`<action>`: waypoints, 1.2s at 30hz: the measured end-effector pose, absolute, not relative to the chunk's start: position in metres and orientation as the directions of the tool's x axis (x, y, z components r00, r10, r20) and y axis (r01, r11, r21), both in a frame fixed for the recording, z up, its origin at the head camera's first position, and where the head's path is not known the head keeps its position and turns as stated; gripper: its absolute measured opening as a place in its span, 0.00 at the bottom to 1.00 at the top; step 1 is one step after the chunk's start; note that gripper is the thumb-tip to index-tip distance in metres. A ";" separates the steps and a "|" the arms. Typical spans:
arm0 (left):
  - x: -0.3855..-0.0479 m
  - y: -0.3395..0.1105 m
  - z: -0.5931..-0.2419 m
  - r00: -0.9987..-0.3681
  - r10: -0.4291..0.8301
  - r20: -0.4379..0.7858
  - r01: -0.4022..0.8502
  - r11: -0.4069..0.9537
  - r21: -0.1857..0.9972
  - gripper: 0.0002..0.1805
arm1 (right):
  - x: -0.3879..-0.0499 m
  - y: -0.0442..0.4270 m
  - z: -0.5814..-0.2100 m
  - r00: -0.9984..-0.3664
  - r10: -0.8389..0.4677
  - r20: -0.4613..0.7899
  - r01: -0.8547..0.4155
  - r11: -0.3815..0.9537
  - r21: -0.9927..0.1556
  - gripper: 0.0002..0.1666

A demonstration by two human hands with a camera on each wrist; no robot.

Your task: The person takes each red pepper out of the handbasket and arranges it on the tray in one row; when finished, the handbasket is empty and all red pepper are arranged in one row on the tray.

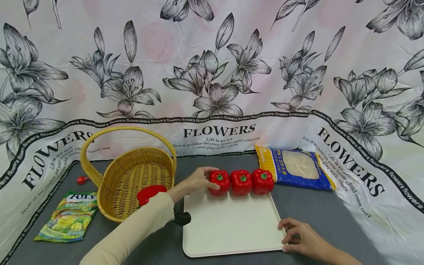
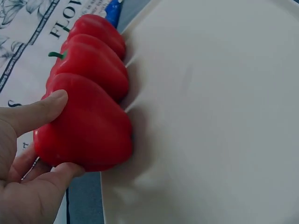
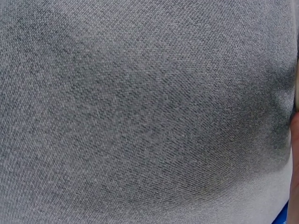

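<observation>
Three red bell peppers stand in a row along the far edge of a cream rectangular tray (image 1: 232, 224). My left hand (image 1: 195, 181) grips the leftmost bell pepper (image 2: 88, 126), thumb and fingers on its sides. The middle bell pepper (image 1: 241, 183) and the right bell pepper (image 1: 263, 181) sit close beside it, green stems showing in the head view. At the tray's near right side, my right hand (image 1: 301, 237) pinches the rim with bent fingers. Only a sliver of that hand (image 3: 295, 158) shows in the right wrist view, beside grey cloth.
A yellow wicker basket (image 1: 114, 180) with a tall handle stands left, a red item (image 1: 149, 194) inside it partly hidden by my left arm. Left of it lie a green candy bag (image 1: 69, 217) and a small red object (image 1: 82, 180). A blue-and-yellow pasta bag (image 1: 294, 167) lies behind right.
</observation>
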State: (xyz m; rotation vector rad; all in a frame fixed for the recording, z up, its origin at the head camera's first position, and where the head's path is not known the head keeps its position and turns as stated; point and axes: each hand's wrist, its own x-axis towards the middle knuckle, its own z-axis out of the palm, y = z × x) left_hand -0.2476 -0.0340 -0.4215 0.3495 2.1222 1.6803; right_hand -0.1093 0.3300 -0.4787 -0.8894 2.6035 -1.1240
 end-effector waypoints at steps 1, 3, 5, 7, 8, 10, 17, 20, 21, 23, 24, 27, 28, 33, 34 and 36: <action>-0.247 -0.033 -0.421 -0.886 0.434 -0.165 -0.064 0.238 0.969 0.33 | -0.110 0.329 -0.478 -0.809 -0.583 0.071 -0.453 0.542 -0.708 0.09; -0.247 -0.033 -0.421 -0.889 0.426 -0.170 -0.074 0.232 0.970 0.34 | -0.110 0.328 -0.477 -0.812 -0.580 0.062 -0.444 0.546 -0.711 0.09; -0.247 -0.033 -0.421 -0.891 0.422 -0.167 -0.070 0.235 0.969 0.37 | -0.110 0.327 -0.476 -0.814 -0.577 0.059 -0.439 0.548 -0.712 0.09; -0.248 -0.034 -0.421 -0.892 0.422 -0.163 -0.066 0.234 0.970 0.40 | -0.111 0.326 -0.476 -0.819 -0.571 0.056 -0.433 0.552 -0.713 0.09; -0.248 -0.035 -0.421 -0.891 0.426 -0.157 -0.060 0.232 0.971 0.42 | -0.111 0.325 -0.476 -0.819 -0.571 0.058 -0.435 0.551 -0.712 0.09; -0.246 -0.039 -0.420 -0.887 0.441 -0.141 -0.043 0.224 0.974 0.44 | -0.111 0.325 -0.477 -0.814 -0.576 0.073 -0.448 0.542 -0.711 0.08; -0.236 -0.088 -0.400 -0.804 0.589 -0.081 -0.012 0.121 0.993 0.41 | -0.110 0.327 -0.480 -0.798 -0.593 0.106 -0.463 0.490 -0.739 0.07; -0.230 -0.125 -0.392 -0.756 0.652 -0.058 0.008 0.097 0.995 0.37 | -0.110 0.328 -0.481 -0.797 -0.594 0.109 -0.465 0.490 -0.737 0.07; -0.227 -0.138 -0.388 -0.752 0.657 -0.051 0.017 0.097 0.995 0.36 | -0.110 0.328 -0.481 -0.797 -0.594 0.107 -0.464 0.489 -0.739 0.07; -0.220 -0.164 -0.381 -0.758 0.652 -0.035 0.046 0.107 0.993 0.35 | -0.109 0.329 -0.481 -0.801 -0.590 0.101 -0.454 0.489 -0.745 0.06; -0.217 -0.177 -0.379 -0.764 0.644 -0.022 0.068 0.115 0.991 0.35 | -0.109 0.329 -0.482 -0.800 -0.590 0.108 -0.457 0.483 -0.747 0.06; -0.208 -0.211 -0.378 -0.781 0.625 0.003 0.105 0.126 0.986 0.33 | -0.107 0.331 -0.483 -0.796 -0.590 0.132 -0.468 0.463 -0.752 0.05; -0.206 -0.220 -0.380 -0.777 0.630 0.009 0.119 0.132 0.984 0.32 | -0.107 0.332 -0.483 -0.794 -0.590 0.146 -0.477 0.456 -0.752 0.05; -0.197 -0.243 -0.394 -0.735 0.678 0.007 0.170 0.175 0.970 0.28 | -0.106 0.334 -0.485 -0.785 -0.596 0.171 -0.497 0.440 -0.748 0.05; -0.196 -0.244 -0.397 -0.734 0.679 0.002 0.179 0.191 0.965 0.28 | -0.106 0.333 -0.485 -0.784 -0.597 0.167 -0.493 0.436 -0.753 0.05; -0.193 -0.244 -0.401 -0.743 0.669 -0.012 0.183 0.221 0.958 0.28 | -0.106 0.332 -0.486 -0.788 -0.595 0.157 -0.481 0.437 -0.760 0.05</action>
